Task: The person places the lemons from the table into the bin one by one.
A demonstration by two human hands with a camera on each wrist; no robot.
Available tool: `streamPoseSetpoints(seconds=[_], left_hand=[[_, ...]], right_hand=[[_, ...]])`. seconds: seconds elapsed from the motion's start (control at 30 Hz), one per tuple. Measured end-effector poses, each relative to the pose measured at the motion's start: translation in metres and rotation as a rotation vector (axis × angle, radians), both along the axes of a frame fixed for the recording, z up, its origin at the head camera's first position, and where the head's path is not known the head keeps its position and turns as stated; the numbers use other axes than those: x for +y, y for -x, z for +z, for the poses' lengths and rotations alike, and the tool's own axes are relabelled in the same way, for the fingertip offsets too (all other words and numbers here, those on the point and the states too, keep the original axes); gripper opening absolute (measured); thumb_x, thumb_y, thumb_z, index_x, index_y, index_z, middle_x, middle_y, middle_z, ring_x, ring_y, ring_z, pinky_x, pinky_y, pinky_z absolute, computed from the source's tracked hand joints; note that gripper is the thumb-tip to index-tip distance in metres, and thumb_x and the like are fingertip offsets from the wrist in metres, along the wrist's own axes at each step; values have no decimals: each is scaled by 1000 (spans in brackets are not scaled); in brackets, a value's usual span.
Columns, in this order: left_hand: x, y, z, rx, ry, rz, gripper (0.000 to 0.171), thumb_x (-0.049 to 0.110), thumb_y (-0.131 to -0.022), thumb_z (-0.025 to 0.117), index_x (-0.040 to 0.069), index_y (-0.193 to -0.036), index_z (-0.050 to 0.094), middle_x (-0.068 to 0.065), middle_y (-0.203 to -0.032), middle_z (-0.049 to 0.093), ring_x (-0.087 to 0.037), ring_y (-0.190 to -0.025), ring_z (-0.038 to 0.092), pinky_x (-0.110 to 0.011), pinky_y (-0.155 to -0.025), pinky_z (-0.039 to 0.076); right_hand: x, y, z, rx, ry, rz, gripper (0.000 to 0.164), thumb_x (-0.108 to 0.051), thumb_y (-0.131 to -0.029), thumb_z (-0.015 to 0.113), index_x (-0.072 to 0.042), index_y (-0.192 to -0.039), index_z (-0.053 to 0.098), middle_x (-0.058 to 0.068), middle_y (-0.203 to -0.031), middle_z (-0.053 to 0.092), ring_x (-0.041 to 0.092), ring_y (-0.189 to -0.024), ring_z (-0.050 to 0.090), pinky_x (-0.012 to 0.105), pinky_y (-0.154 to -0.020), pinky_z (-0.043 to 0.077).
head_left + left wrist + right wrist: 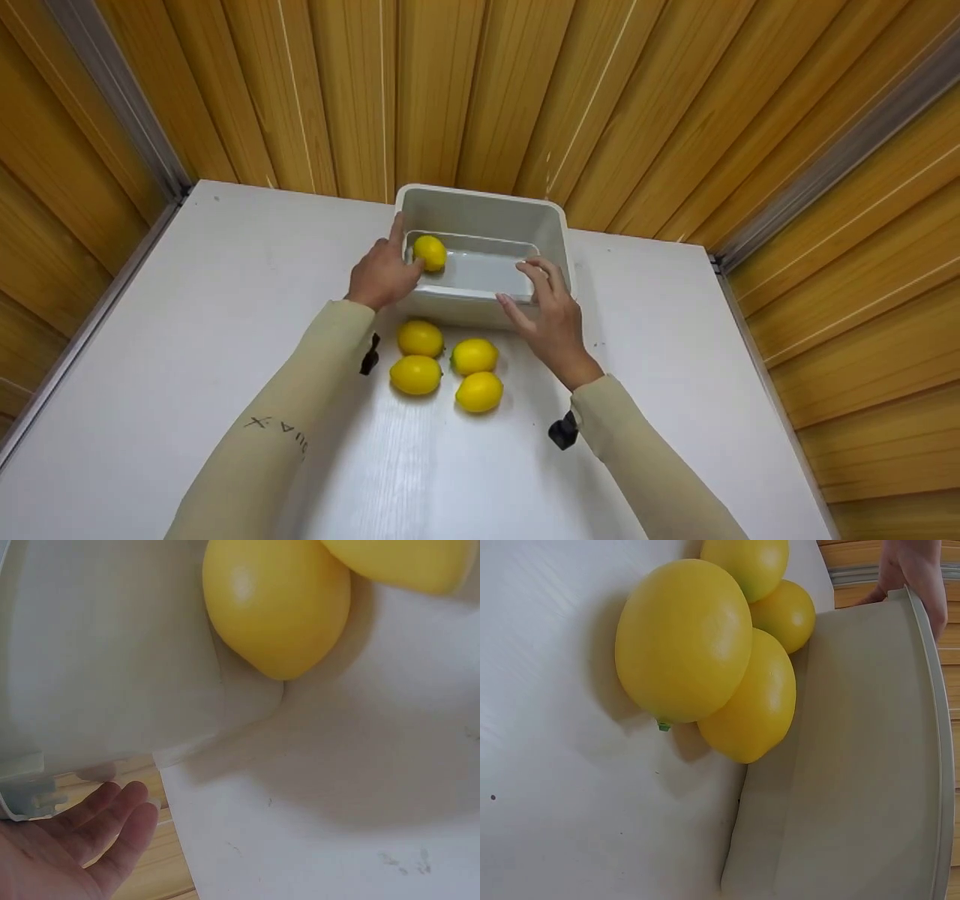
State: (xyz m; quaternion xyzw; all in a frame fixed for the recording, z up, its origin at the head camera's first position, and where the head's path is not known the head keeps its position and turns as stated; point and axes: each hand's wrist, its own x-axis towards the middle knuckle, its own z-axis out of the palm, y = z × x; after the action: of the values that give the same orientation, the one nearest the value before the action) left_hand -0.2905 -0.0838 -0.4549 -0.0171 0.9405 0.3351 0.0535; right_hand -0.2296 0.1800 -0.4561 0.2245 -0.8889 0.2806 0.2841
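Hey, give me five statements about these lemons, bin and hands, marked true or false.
1. One lemon is inside the bin. True.
2. Only two lemons lie outside the bin. False: four lemons lie on the table.
3. The left hand is at the bin's left side, the right hand towards its right. True.
4. The right hand holds a lemon. False: it holds none.
5. The left sleeve has dark markings. True.

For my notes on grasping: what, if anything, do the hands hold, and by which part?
The left hand appears to hold the bin by its left rim; whether the right hand holds anything cannot be told.
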Motion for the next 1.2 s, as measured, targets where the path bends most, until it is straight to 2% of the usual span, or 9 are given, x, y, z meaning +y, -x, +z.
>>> streamPoseSetpoints(seconds=[0.33,0.7,0.97,1.2], left_hand=[[0,0,1,-6,-6,-2,88,43,-90,53,29,-156,-4,-17,-136,48,-30,-110,53,-52,-106,42],[-1,-1,1,-8,-12,1,87,43,-90,51,28,-156,-5,-19,-141,46,-33,-121,52,-52,-110,38],[0,0,0,-18,-13,5,88,46,-90,52,30,-156,-4,-18,-142,45,-34,-122,51,-53,-111,37],[-1,1,0,-30,-13,6,88,45,-91,53,30,-156,-5,-17,-141,45,-32,-119,52,-52,-111,37]], right_hand=[[-1,-7,-2,35,-14,31,46,-36,-87,70,-13,-125,58,5,-127,54,16,-69,53,20,-52,42],[-2,-12,-6,67,-45,47,44,-33,-85,73,-13,-122,60,4,-122,56,11,-68,51,19,-52,42],[2,-15,-11,84,-72,26,39,-36,-87,70,-14,-118,62,3,-116,60,8,-65,48,20,-51,39],[0,-18,-14,74,-72,65,37,-36,-87,71,-13,-114,63,3,-113,61,14,-66,54,20,-55,45]])
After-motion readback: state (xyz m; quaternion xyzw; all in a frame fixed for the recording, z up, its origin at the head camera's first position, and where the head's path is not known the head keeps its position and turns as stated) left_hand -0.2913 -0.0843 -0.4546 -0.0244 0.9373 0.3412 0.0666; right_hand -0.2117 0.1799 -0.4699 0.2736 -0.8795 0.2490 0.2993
